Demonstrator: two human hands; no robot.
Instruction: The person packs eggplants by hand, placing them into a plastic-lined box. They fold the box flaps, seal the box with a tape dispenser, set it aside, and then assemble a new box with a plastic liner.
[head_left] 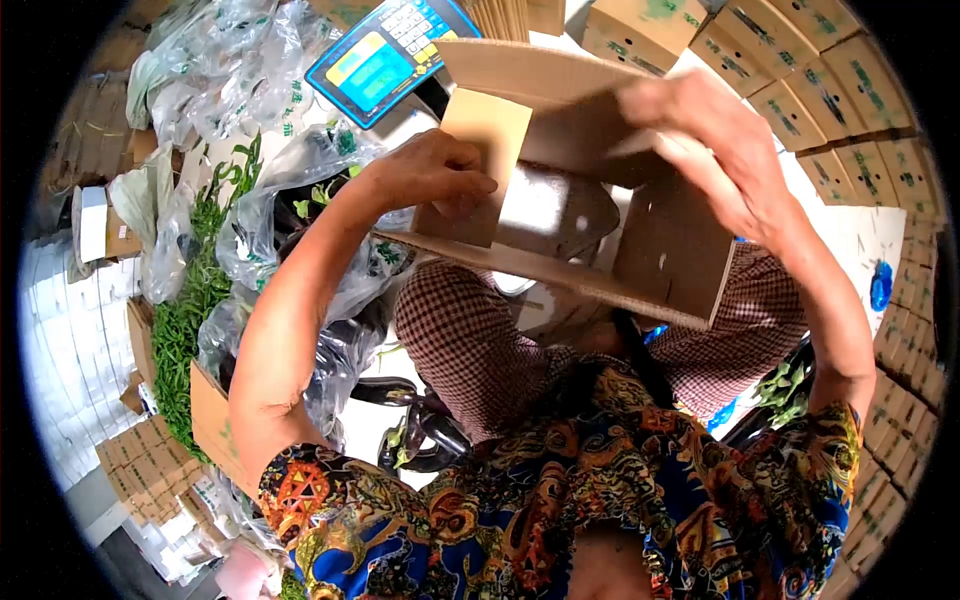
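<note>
An open cardboard box (668, 240) is held tilted above my lap, and through its open middle a bright white surface shows. My left hand (425, 178) has its fingers curled over the lighter end flap (485, 130) on the box's left side. At the far right corner is my right hand (710, 145), its fingers blurred by motion and overlapping the long back wall. Just beyond the left side of the box stands a blue digital scale (375, 70) with a lit display and keypad.
Clear plastic bags (235, 75) and a heap of green chili peppers (185, 330) lie to my left. Dark eggplants (430, 435) rest by my knee. Stacked cardboard boxes (830, 90) line the right side. A blue object (881, 286) lies at the far right.
</note>
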